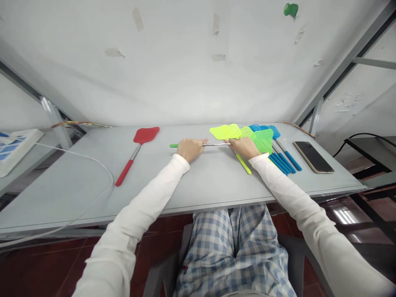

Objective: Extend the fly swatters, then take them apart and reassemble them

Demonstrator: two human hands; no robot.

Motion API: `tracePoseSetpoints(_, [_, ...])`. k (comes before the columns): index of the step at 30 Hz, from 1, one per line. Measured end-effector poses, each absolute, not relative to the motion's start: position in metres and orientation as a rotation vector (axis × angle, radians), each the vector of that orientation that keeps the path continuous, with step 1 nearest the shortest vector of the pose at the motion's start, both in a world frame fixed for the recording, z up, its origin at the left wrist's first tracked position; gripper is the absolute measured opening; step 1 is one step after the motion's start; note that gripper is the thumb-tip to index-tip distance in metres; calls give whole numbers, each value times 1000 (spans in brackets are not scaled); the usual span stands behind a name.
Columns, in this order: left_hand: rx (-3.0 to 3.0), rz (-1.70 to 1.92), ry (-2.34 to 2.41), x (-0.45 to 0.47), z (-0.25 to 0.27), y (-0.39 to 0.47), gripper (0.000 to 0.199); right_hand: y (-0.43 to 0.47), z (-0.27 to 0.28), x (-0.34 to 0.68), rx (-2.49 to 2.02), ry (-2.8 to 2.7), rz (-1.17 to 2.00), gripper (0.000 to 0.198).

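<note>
A green fly swatter (263, 141) lies sideways between my two hands, its thin metal rod stretched across the gap. My left hand (189, 149) is wrapped round the green handle end, whose tip pokes out to the left. Near the head, my right hand (244, 147) is closed on the other end of the rod. Beneath and behind my right hand lie yellow fly swatters (225, 132), one yellow handle (243, 163) pointing toward me. Several blue fly swatters (283, 156) are bunched just to the right, partly covered by the green head.
On the left of the grey table (198, 185) rests a red fly swatter (146, 135). A phone (313, 156) lies at the right. One white cable (100, 163) curves over the table's left part. A white wall (173, 90) rises behind.
</note>
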State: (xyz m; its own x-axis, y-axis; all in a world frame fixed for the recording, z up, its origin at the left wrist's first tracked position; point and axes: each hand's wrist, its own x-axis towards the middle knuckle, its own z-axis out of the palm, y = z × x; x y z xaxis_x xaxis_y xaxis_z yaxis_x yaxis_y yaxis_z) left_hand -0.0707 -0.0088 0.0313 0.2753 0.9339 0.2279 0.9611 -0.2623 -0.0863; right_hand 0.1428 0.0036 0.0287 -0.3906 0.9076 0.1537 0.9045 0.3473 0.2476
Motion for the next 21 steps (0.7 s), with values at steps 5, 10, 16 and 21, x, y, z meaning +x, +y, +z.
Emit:
tracePoseSetpoints(5, [-2390, -203, -1746, -58, 26, -19, 64, -8, 28, 122, 1644, 2624, 470, 56])
tracePoseSetpoints(10, [-2394, -230, -1760, -54, 25, -18, 71, -9, 29, 121, 1646, 2635, 469, 49])
tracePoseSetpoints(16, [-2333, -278, -1805, -68, 25, -2, 65, 1, 28, 128, 1549, 2908, 499, 40])
tracePoseSetpoints(21, [-2220, -328, -1881, -93, 27, 10, 63, 3, 29, 133, 1633, 3201, 646, 56])
